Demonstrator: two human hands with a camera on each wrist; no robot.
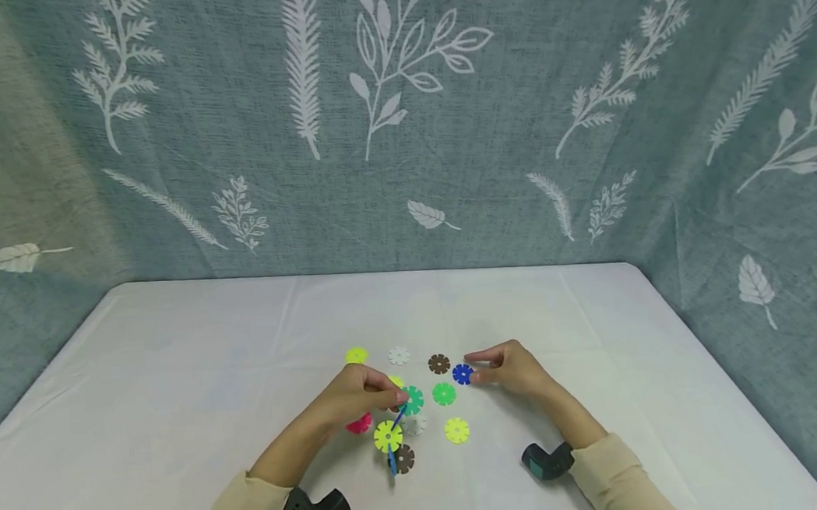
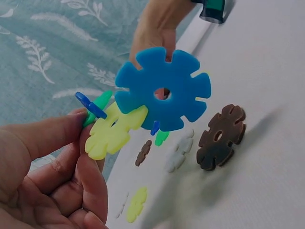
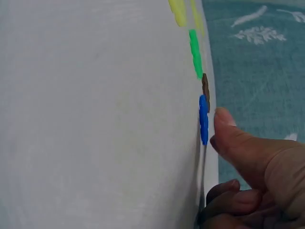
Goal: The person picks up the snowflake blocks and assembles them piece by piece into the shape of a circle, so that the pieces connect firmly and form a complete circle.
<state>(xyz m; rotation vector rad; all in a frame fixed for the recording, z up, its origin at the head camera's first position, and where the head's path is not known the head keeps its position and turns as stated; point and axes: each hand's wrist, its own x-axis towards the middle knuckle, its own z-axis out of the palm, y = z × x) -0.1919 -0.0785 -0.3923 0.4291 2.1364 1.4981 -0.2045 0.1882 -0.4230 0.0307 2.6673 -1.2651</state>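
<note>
My left hand (image 1: 361,390) pinches a green notched disc (image 1: 412,401) between thumb and fingers. Linked to it in a chain are a dark blue disc (image 2: 90,105), a yellow disc (image 2: 112,131) and a lighter blue disc (image 2: 138,90); in the left wrist view the chain hangs above the table. On the right, my right hand (image 1: 514,369) is at a loose dark blue disc (image 1: 463,374), its thumb and index finger apart. That disc appears edge-on in the right wrist view, beside the thumb (image 3: 225,125). Whether the thumb touches it is hard to tell.
Loose discs lie around the hands on the white tablecloth (image 1: 178,394): brown (image 1: 439,364), green (image 1: 444,394), yellow (image 1: 457,431), white (image 1: 399,355), pink (image 1: 359,424) and another brown one (image 1: 404,459). A patterned green curtain (image 1: 488,172) stands behind the table.
</note>
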